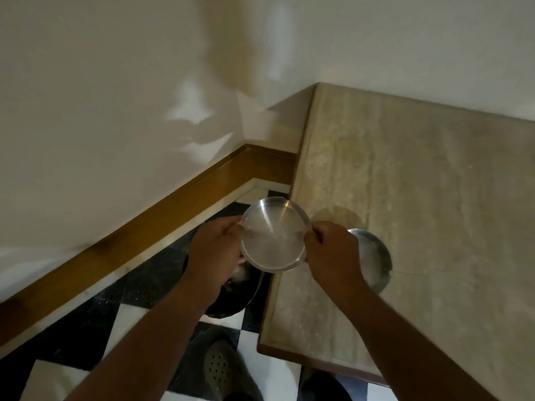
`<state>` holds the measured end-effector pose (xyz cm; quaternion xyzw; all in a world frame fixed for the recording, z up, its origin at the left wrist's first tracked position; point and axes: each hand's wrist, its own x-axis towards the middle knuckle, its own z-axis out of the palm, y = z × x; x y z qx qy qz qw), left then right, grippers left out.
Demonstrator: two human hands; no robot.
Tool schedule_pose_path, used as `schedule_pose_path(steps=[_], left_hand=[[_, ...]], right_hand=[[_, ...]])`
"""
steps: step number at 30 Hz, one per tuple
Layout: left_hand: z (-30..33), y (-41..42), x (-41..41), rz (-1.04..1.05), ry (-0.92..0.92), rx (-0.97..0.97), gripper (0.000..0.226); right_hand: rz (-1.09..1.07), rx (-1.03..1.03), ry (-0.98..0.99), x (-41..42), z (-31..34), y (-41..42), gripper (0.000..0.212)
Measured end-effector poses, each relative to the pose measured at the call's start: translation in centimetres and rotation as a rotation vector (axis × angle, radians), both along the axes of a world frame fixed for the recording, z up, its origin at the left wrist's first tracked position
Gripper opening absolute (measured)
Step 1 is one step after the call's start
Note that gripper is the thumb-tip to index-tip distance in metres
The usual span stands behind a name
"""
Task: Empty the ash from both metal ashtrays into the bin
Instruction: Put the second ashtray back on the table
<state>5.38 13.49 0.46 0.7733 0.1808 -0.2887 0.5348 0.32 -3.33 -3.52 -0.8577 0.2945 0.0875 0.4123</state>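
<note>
I hold a round metal ashtray (pixel 273 234) between both hands, tilted so its shiny underside faces me, just past the table's left edge. My left hand (pixel 215 250) pinches its left rim and my right hand (pixel 333 250) pinches its right rim. Below it on the floor stands a dark bin (pixel 246 296), mostly hidden by my left forearm, with something pale inside near its rim. A second metal ashtray (pixel 373 260) rests on the table, partly hidden behind my right hand.
The beige marble table (pixel 419 198) with a wooden edge fills the right side. A white wall with a wooden skirting board (pixel 144 235) runs along the left. The floor is black-and-white checkered tile (pixel 115 322). My shoe (pixel 220 369) shows at the bottom.
</note>
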Motion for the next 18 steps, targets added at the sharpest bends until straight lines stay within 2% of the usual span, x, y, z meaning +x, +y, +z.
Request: schedule_pose_path(steps=[2,7,10,15,18], left_hand=[[1.4,-4.2,0.0,-0.045,0.004,-0.037,0.029],[2.0,-14.2,-1.4,-0.170,-0.015,-0.048,0.024],[1.5,-19.6,-2.9,-0.293,-0.009,-0.064,0.028],[-0.4,-26.7,-6.2,-0.366,0.070,-0.034,0.046],[-1.2,-29.8,-7.6,-0.422,0.110,-0.002,0.038]], right_hand=[[-0.051,-0.079,-0.008,-0.9,1.3,-4.0,0.032],[-0.189,-0.133,-0.045,-4.6,2.9,-12.5,0.040],[-0.304,-0.114,-0.012,-7.6,2.5,-17.1,0.036],[-0.389,-0.130,0.071,-12.0,0.8,-22.9,0.036],[-0.427,-0.120,0.137,-13.9,-0.6,-25.3,0.034]])
